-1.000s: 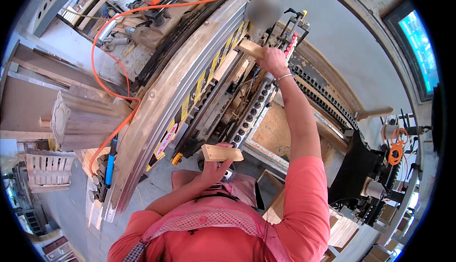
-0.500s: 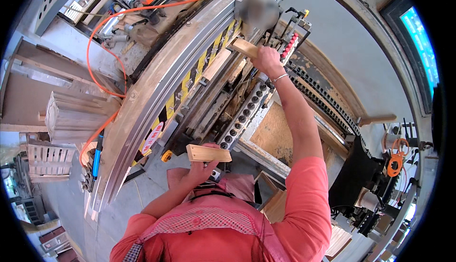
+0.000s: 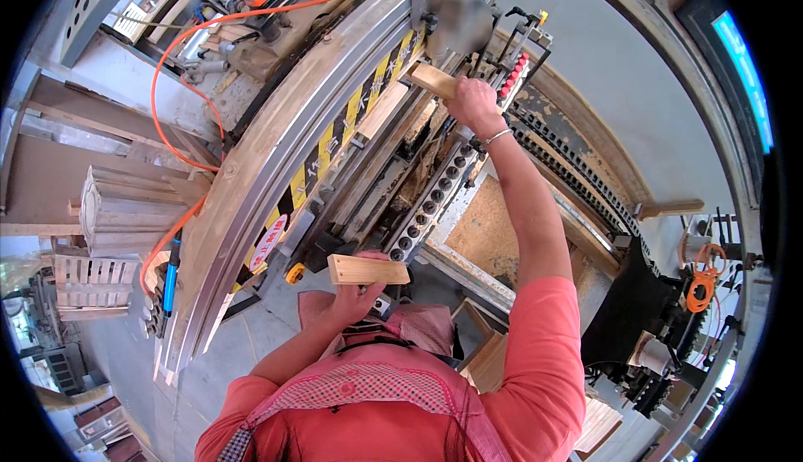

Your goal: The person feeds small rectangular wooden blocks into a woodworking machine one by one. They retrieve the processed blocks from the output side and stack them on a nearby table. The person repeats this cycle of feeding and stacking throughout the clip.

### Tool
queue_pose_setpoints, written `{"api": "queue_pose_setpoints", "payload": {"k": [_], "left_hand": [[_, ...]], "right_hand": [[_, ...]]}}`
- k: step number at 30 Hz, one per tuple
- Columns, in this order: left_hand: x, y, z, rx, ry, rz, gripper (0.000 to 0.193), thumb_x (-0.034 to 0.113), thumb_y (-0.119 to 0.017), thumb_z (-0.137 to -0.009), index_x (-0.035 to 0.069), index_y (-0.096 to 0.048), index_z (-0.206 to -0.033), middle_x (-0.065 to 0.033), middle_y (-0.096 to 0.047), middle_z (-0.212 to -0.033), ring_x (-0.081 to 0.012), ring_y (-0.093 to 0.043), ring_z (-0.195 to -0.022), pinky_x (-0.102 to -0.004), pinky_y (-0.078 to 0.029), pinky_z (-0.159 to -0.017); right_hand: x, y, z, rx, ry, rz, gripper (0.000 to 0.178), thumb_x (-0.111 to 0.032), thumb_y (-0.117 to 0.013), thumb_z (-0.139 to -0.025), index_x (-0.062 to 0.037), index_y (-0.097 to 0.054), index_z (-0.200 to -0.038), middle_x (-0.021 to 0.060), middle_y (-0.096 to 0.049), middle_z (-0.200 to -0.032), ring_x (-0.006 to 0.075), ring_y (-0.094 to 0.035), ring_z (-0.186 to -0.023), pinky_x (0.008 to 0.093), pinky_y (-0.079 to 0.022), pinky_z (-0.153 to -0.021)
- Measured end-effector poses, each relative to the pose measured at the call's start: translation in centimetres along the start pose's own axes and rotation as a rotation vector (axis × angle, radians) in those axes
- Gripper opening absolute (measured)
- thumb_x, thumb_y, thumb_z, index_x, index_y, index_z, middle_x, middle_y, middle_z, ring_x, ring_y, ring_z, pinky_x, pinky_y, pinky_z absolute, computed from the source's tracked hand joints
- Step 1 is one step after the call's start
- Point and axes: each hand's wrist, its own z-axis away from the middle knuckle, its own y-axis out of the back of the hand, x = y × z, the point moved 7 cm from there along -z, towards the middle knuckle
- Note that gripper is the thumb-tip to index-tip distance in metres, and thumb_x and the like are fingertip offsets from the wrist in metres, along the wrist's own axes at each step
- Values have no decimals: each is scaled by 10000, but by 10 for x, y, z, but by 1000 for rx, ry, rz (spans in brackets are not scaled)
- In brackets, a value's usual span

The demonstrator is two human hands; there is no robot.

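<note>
**Pale wood blocks in both hands at a drilling machine**

Pale wood: the first short wooden block [image 3: 368, 269] sits in the left hand [image 3: 355, 299], close to the person's chest, level and clear of the machine. The fingers are curled under and around its near end, firmly closed on it.

The second wooden block [image 3: 433, 79] is held out at arm's length by the right hand [image 3: 474, 104], fingers closed over its right end. It lies tilted against the upper part of the machine bed [image 3: 393, 169]; whether it rests fully on the bed cannot be told. A thin bracelet [image 3: 497, 136] circles the right wrist.

Beside the bed, a row of drill spindles [image 3: 435, 202] runs diagonally. Left of it lies a long metal rail with yellow-and-black hazard stripes [image 3: 335, 136]. An orange hose [image 3: 180, 69] loops over the rail's far side. Stacked timber pieces [image 3: 125, 207] stand further left. Sawdust covers a board [image 3: 485, 236] under the right forearm.
</note>
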Motion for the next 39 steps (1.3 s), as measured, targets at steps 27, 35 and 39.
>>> {"api": "queue_pose_setpoints", "payload": {"k": [27, 35, 39], "left_hand": [[0, -1, 4, 37, -17, -46, 316, 35, -606, -760, -6, -504, -1056, -142, -514, -1072, -276, -542, -966, -343, -442, -798], [3, -2, 4, 73, -20, -45, 306, 12, -603, -765, -12, -506, -1055, -140, -507, -1101, -259, -552, -966, -319, -451, -798], [5, -2, 4, 60, -64, -78, 319, 14, -606, -763, -11, -506, -1065, -136, -507, -1107, -258, -551, -976, -322, -447, -805]], "right_hand": [[-15, -2, -12, 12, 48, 30, 278, -265, -639, -692, -29, -653, -839, 159, -653, -861, 296, -638, -822, 375, -511, -737], [-27, 3, -15, -18, 60, 36, 372, -354, -628, -732, -5, -633, -864, 181, -646, -864, 311, -629, -843, 381, -503, -749], [-26, 2, -14, -22, 64, 60, 392, -362, -618, -745, 2, -624, -892, 182, -646, -880, 308, -629, -851, 379, -502, -753]]}}
